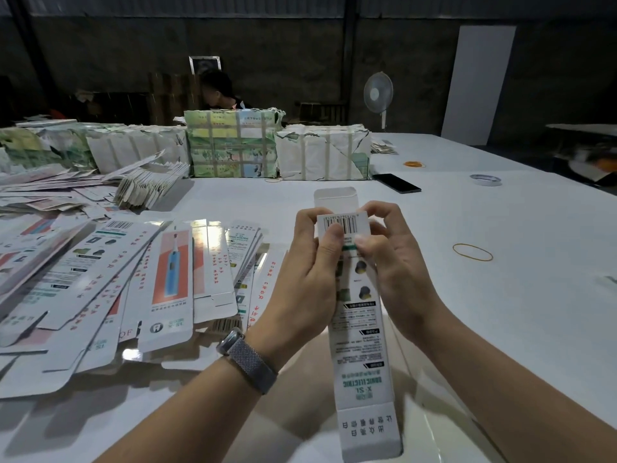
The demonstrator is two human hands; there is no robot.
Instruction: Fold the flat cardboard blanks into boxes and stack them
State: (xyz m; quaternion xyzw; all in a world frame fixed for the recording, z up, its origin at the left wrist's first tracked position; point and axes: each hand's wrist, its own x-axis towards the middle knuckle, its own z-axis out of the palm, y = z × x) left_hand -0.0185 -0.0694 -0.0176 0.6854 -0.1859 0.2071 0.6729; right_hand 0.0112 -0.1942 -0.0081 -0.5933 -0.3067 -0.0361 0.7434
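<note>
While both hands hold it up over the white worktop (500,262), the long box (357,329) stands between them. The left hand (310,262) and right hand (394,259) pinch its top with curled fingers (334,233). Flat blanks (133,279) lie just left.

One long white printed box (359,329), partly formed, held above the table with far end flap upright and near flap open; flat blanks (133,279) lie fanned at left.
</note>
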